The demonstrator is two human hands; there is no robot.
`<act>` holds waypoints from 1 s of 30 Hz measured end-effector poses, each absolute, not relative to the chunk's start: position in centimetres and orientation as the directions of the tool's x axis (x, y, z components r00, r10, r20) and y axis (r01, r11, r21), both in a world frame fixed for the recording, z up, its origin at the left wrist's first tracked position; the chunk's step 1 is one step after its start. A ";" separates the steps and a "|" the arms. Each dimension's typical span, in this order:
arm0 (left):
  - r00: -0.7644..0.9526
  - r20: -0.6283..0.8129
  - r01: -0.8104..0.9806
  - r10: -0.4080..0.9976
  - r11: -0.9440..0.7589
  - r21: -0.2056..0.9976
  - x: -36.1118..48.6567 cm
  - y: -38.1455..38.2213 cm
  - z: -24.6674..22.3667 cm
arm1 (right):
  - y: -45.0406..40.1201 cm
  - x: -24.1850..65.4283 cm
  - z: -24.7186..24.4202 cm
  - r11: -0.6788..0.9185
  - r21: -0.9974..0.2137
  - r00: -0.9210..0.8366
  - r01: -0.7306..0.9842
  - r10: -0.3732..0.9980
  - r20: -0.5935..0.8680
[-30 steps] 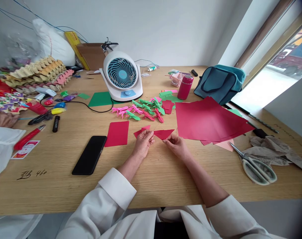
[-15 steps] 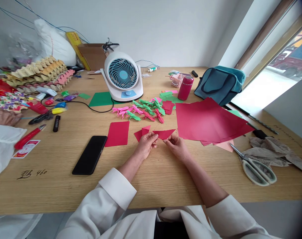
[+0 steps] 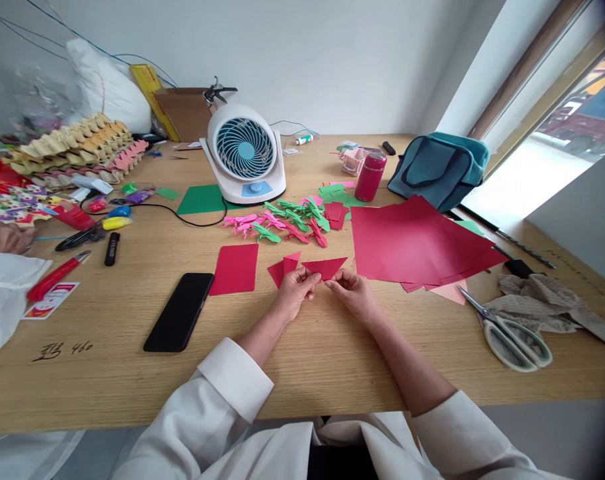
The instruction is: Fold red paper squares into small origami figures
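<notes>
A small red piece of paper (image 3: 326,266), folded into a triangle with its long edge away from me, is held just above the table. My left hand (image 3: 296,291) pinches its left part between thumb and fingers. On the other side my right hand (image 3: 351,291) grips the lower right edge with closed fingertips. Just behind my left hand lies another folded red paper (image 3: 277,272). A red paper rectangle (image 3: 235,268) rests further left. Beyond the hands is a pile of folded pink, green and red paper figures (image 3: 292,215).
Large red sheets (image 3: 417,243) and scissors (image 3: 507,330) lie to the right, a black phone (image 3: 180,312) to the left. Behind stand a fan (image 3: 246,150), a red flask (image 3: 371,177) and a teal bag (image 3: 440,170). Another person's hand (image 3: 5,237) is at the far left.
The folded red paper has shifted slightly left and tilted, its right corner now higher. Both hands keep their pinch on it, nearly in place.
</notes>
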State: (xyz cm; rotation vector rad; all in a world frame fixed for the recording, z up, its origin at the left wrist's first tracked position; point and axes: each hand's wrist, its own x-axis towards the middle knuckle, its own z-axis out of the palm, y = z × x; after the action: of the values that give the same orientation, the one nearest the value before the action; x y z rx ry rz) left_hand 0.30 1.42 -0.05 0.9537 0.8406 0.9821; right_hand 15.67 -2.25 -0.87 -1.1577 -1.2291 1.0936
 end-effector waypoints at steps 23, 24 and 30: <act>0.330 -0.054 -0.248 0.942 0.142 0.958 0.2 1.2 0.2 | -2.6 16.0 -0.4 0.089 -0.996 0.017 0.005 0.996 0.089; 0.328 -0.045 -0.239 0.944 0.128 0.963 0.2 1.3 0.2 | -2.6 16.2 -0.2 0.092 -0.996 0.040 0.013 0.995 0.092; 0.377 0.015 -0.101 0.926 0.026 0.995 0.1 1.5 -0.3 | -2.7 16.7 0.4 0.081 -0.997 0.141 0.002 0.987 0.080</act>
State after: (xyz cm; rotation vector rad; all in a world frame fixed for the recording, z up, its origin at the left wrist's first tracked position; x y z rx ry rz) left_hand 0.08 1.49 -0.29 1.2876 0.8510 0.9651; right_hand 16.72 -2.66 0.42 -1.2105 -1.1395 1.0483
